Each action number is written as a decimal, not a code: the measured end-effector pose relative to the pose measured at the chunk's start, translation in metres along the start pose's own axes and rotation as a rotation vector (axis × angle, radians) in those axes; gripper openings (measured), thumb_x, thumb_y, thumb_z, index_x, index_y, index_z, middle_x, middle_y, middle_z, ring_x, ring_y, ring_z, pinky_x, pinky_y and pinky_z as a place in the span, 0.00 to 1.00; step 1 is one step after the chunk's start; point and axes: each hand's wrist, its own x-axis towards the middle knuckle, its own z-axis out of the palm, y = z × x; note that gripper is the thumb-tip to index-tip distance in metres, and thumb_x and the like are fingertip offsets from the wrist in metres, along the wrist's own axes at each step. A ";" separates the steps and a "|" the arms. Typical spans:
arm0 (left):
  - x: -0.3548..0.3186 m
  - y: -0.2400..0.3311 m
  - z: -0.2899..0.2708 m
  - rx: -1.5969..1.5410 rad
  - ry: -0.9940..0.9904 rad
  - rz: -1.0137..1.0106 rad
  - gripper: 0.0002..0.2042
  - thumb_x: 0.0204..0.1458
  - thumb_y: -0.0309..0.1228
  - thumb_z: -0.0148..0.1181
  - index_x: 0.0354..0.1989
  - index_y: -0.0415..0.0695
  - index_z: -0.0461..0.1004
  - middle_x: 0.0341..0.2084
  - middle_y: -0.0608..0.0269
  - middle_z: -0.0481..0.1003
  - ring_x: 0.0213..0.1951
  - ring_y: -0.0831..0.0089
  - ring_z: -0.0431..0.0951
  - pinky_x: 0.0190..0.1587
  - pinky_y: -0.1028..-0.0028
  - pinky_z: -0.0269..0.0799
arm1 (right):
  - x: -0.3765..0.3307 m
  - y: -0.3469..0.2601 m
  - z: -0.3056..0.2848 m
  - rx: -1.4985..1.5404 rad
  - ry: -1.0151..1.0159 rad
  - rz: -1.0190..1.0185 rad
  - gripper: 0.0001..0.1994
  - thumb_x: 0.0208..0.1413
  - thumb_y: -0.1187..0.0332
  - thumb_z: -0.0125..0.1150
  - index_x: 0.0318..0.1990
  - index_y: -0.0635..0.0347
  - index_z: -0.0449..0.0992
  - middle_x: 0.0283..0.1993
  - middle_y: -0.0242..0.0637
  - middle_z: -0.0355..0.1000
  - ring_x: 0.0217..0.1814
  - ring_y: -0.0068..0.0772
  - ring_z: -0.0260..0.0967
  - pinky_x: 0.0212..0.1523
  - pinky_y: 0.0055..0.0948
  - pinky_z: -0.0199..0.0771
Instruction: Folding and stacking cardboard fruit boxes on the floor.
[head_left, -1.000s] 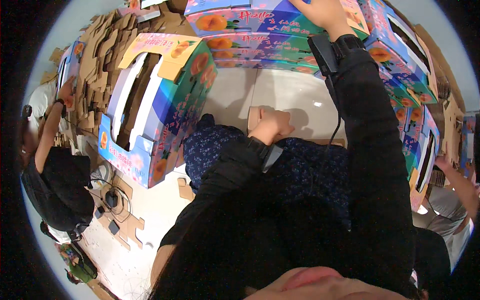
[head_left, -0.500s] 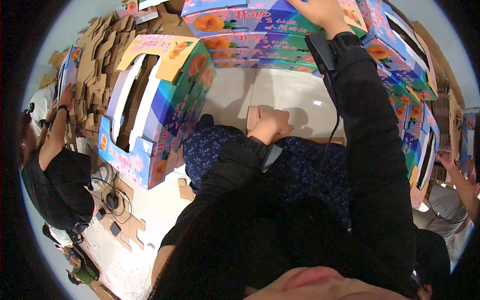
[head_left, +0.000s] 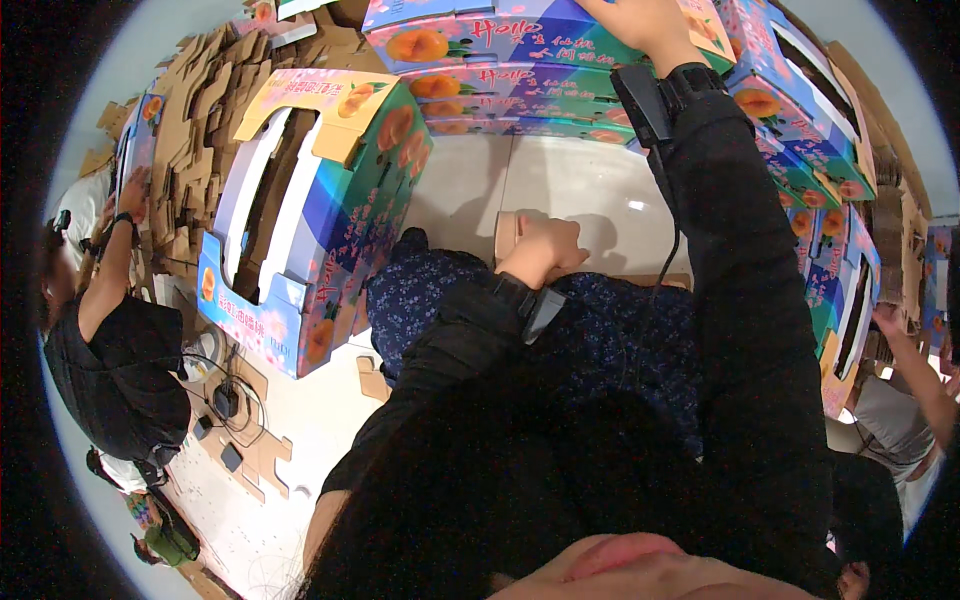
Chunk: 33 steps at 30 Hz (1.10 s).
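Note:
My right hand reaches to the top edge of the view and lies on the uppermost of several stacked printed fruit boxes, its visible fingers stretched out. Pink, blue and green, the boxes carry peach pictures. Lower down, my left hand is curled above my dark flowered clothing. Beside and partly under it shows a beige, rounded object whose kind I cannot make out. The left hand's fingertips are hidden. To its left stands a fruit carton with a long opening in its top.
Flattened brown cardboard is heaped at the far left. More printed cartons stand at the right. A person in black works on the left, and another person's arm shows at the right. Cables lie on cardboard at lower left.
My hands and the boxes keep their places. The person's arm at the far right has shifted slightly.

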 end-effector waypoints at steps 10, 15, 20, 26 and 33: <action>0.000 0.006 -0.007 0.028 -0.020 0.001 0.24 0.49 0.49 0.56 0.46 0.41 0.75 0.44 0.49 0.76 0.48 0.50 0.75 0.49 0.53 0.66 | -0.002 0.000 -0.009 -0.020 0.059 -0.050 0.24 0.51 0.48 0.55 0.41 0.63 0.75 0.40 0.50 0.73 0.46 0.51 0.67 0.48 0.45 0.64; 0.014 -0.019 0.006 0.056 0.053 -0.043 0.26 0.48 0.53 0.55 0.48 0.47 0.75 0.43 0.53 0.77 0.47 0.51 0.75 0.49 0.59 0.70 | -0.022 -0.022 -0.021 -0.055 0.170 -0.132 0.23 0.49 0.51 0.58 0.43 0.63 0.73 0.39 0.47 0.70 0.44 0.50 0.65 0.46 0.43 0.62; 0.016 -0.023 0.006 -0.057 0.109 -0.046 0.23 0.47 0.49 0.58 0.44 0.44 0.77 0.42 0.51 0.77 0.45 0.53 0.77 0.47 0.60 0.71 | -0.057 -0.039 -0.024 -0.175 0.387 -0.140 0.27 0.46 0.47 0.61 0.44 0.62 0.73 0.43 0.45 0.68 0.47 0.47 0.63 0.46 0.44 0.61; 0.007 -0.016 -0.007 0.004 0.079 -0.003 0.27 0.47 0.50 0.57 0.49 0.41 0.74 0.42 0.50 0.77 0.46 0.52 0.76 0.48 0.62 0.72 | -0.084 -0.024 -0.007 -0.165 0.439 -0.182 0.25 0.40 0.40 0.64 0.26 0.55 0.72 0.28 0.32 0.66 0.35 0.37 0.62 0.36 0.35 0.56; 0.017 -0.038 -0.023 -0.605 0.408 0.154 0.23 0.52 0.46 0.56 0.49 0.39 0.73 0.22 0.51 0.77 0.27 0.63 0.78 0.32 0.66 0.71 | -0.127 -0.058 -0.054 -0.105 0.379 -0.131 0.25 0.38 0.41 0.66 0.24 0.55 0.71 0.27 0.32 0.65 0.32 0.36 0.61 0.35 0.35 0.54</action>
